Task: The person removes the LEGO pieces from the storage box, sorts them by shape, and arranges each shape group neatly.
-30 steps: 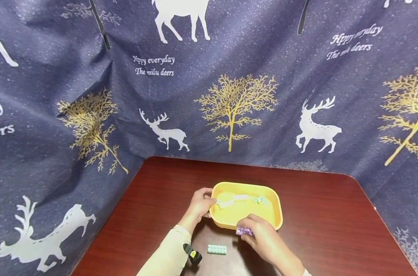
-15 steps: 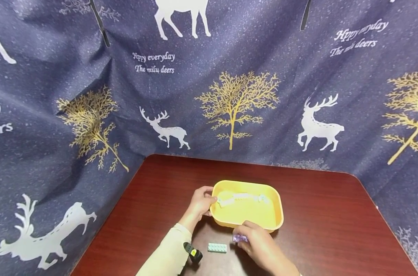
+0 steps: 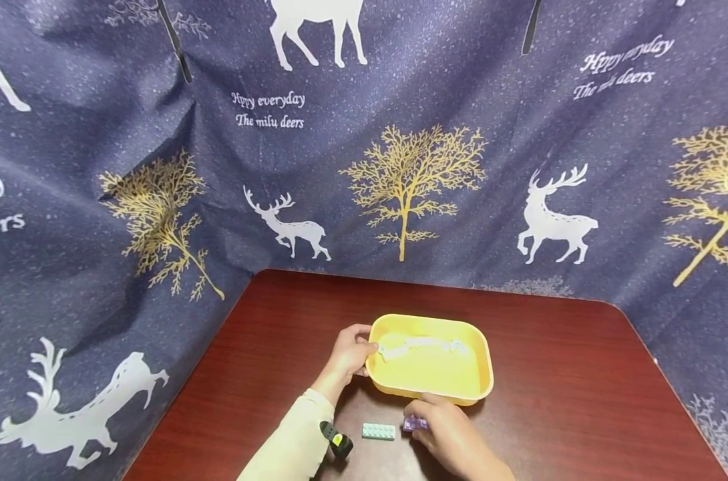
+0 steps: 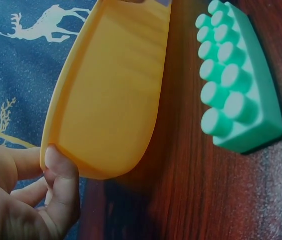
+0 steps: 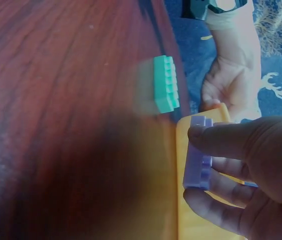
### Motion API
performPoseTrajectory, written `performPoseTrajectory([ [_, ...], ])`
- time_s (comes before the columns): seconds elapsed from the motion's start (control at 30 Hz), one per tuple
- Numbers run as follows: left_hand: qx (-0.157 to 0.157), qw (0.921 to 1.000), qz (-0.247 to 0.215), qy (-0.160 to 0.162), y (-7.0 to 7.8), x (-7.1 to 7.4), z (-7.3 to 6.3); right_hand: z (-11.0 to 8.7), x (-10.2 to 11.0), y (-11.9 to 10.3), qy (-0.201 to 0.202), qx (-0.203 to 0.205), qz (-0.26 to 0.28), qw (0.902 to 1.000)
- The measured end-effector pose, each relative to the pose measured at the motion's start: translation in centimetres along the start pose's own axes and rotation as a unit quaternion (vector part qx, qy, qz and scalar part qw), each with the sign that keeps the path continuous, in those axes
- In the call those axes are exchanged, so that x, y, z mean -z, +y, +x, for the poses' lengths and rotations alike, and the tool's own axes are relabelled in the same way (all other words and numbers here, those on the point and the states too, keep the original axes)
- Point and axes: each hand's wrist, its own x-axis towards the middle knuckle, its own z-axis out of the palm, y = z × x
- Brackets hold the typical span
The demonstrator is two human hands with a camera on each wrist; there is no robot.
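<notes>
My left hand [image 3: 350, 352] grips the left end of a yellow plastic bin [image 3: 436, 392], thumb over the rim [image 4: 56, 155] and fingers outside. In front of the bin, my right hand [image 3: 445, 427] pinches a purple toy building brick [image 3: 415, 423] between thumb and fingers, studs facing the palm in the right wrist view [image 5: 198, 155]. A mint-green building brick [image 3: 379, 431] with two rows of studs lies on the table just left of the purple one. Inside the bin, pale brick pieces [image 3: 421, 342] lie along the back.
The dark red wooden table [image 3: 580, 374] extends to both sides and behind the bin. A blue curtain [image 3: 364, 167] with deer and trees hangs along its far and left edges. A black band [image 3: 336, 441] sits on the left wrist.
My right hand has brought the purple brick from the bin's front rim down and slightly left, toward the mint-green brick. The left hand stays on the bin.
</notes>
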Motion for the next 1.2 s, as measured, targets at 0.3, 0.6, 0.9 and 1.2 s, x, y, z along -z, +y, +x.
performPoseTrajectory([
  [0.3,0.001,1.0,0.005,0.002,-0.1,0.0,0.0,-0.5,-0.8,0.1,-0.04,-0.025,-0.002,0.9989],
  [0.6,-0.002,0.9999,0.01,0.007,0.0,-0.1,0.0,-0.6,-1.2,0.3,-0.049,-0.019,0.009,0.9986],
  [0.9,0.0,0.9999,0.014,0.01,0.1,-0.1,0.0,-0.4,-1.2,0.2,-0.059,-0.033,0.007,0.9977],
  [1.2,0.001,0.9998,0.016,0.009,-0.2,-0.1,0.1,-0.6,-0.8,0.1,-0.064,-0.02,-0.015,0.9977],
])
